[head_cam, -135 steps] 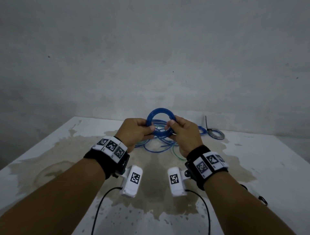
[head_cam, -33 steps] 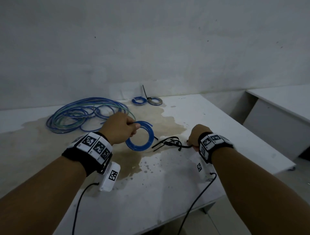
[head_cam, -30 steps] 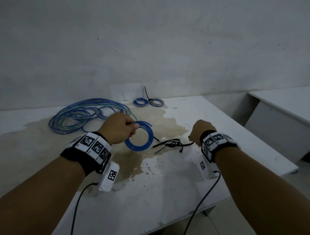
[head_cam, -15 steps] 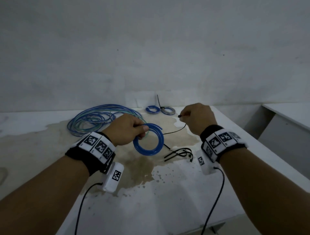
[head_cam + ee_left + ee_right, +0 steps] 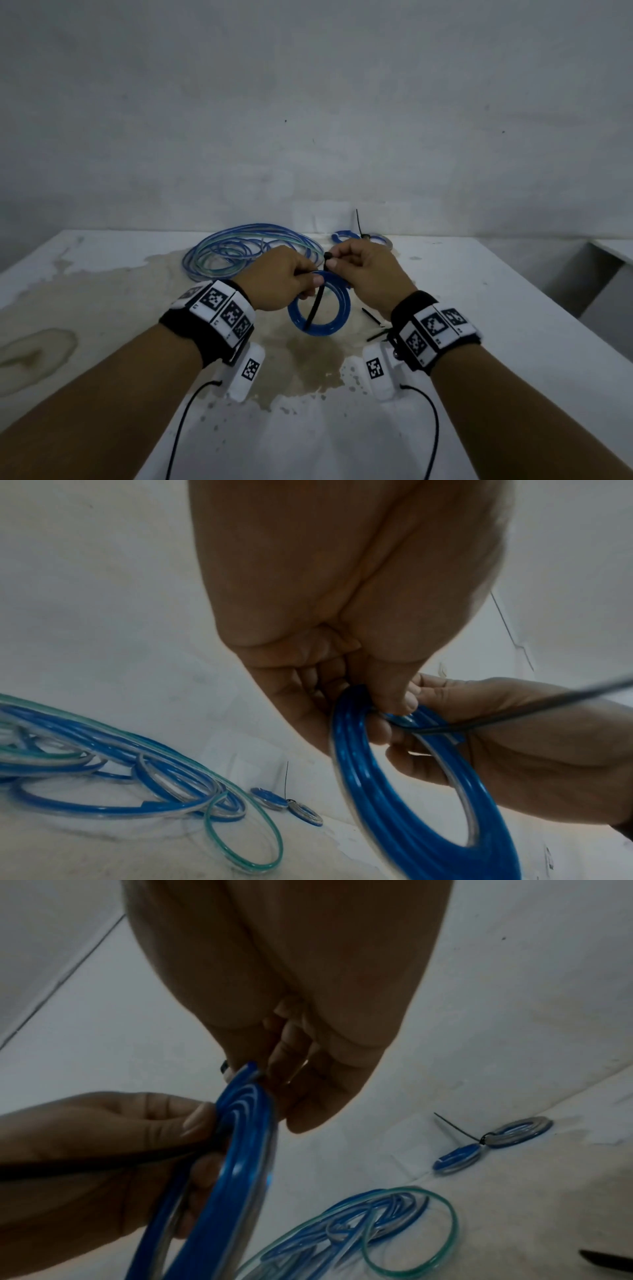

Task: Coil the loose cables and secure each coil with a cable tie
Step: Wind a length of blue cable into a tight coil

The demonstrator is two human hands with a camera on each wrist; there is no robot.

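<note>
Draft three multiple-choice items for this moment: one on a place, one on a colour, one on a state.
1. Where do the two small finished coils lie?
A. far edge of the table, by the wall
B. in the left hand
C. on the floor

2. What colour is the held coil?
A. red
B. blue
C. yellow

3. What is the right hand doing?
A. resting flat
B. pinching the black cable tie
C. hanging empty

Answers: 1 A, they sit beside the wall; 2 B, every view shows blue; 3 B, its fingers pinch the tie's head.
</note>
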